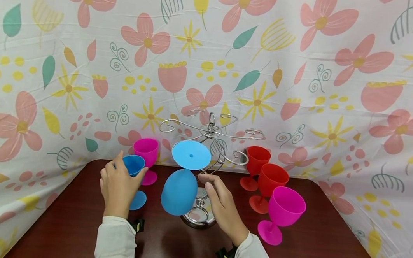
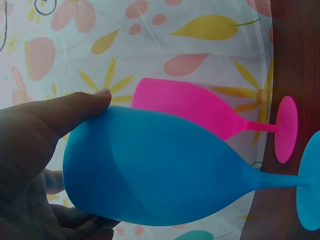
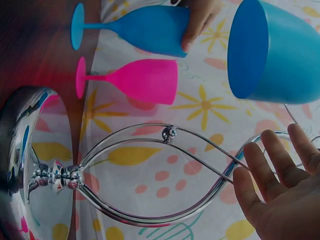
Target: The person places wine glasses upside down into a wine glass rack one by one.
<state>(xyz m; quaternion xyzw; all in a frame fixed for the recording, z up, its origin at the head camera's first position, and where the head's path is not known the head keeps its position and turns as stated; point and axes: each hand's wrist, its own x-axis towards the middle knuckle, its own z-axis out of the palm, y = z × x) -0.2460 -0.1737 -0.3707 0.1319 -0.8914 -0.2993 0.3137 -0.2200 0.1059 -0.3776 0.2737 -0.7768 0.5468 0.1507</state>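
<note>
My left hand (image 1: 120, 187) holds a blue goblet (image 2: 165, 165) by the top of its bowl, thumb on one side and fingers on the other. That goblet stands upright, its round foot (image 1: 138, 200) low at the table's left side. A second blue goblet (image 1: 179, 192) hangs upside down from the silver wire rack (image 1: 210, 132), its foot uppermost. Beside this hanging goblet is my right hand (image 1: 221, 205), with fingers extended and nothing gripped. In the right wrist view, the fingers (image 3: 280, 157) overlap the rack's curved wires; whether they touch cannot be told.
Behind the left-hand goblet stands a pink goblet (image 1: 145, 151). Two red goblets, one far (image 1: 257, 161) and one nearer (image 1: 273, 181), and another pink goblet (image 1: 286, 207) line the right side. The rack's round chrome base (image 1: 198, 222) rests on the dark table (image 1: 312, 243). A floral cloth (image 1: 210, 59) hangs behind.
</note>
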